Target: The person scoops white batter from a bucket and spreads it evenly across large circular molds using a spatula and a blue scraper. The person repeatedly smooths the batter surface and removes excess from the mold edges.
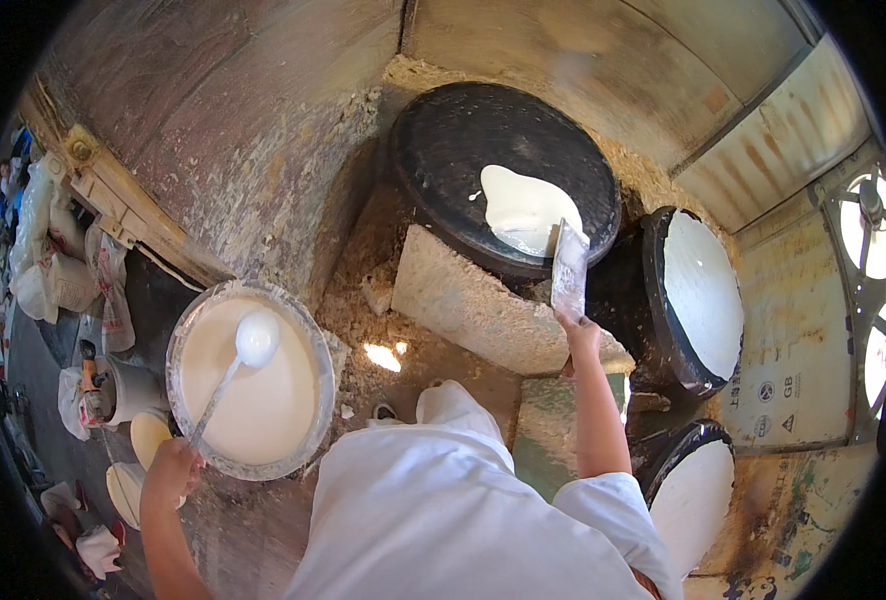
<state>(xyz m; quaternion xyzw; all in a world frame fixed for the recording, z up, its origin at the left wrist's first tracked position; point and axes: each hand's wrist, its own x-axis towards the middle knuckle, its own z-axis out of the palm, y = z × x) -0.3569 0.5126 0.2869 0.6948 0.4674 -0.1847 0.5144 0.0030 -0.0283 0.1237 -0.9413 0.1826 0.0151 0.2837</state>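
Observation:
My left hand (172,472) grips the handle of a ladle (257,339), whose bowl is over the white batter (263,412) in a large round bucket (325,375). At the right, my right hand (579,341) holds a flat, batter-smeared scraper (570,274). Its far end touches the edge of a pool of white batter (529,206) on a round black griddle (458,135). A small separate drop lies left of the pool.
Two more black griddles, each covered with a white layer (702,292) (694,502), stand at the right. A rough slab (473,307) borders the main griddle. Left of the bucket are a white pail (131,390), a brush (90,375) and plastic bags (109,285). Stained panels rise behind.

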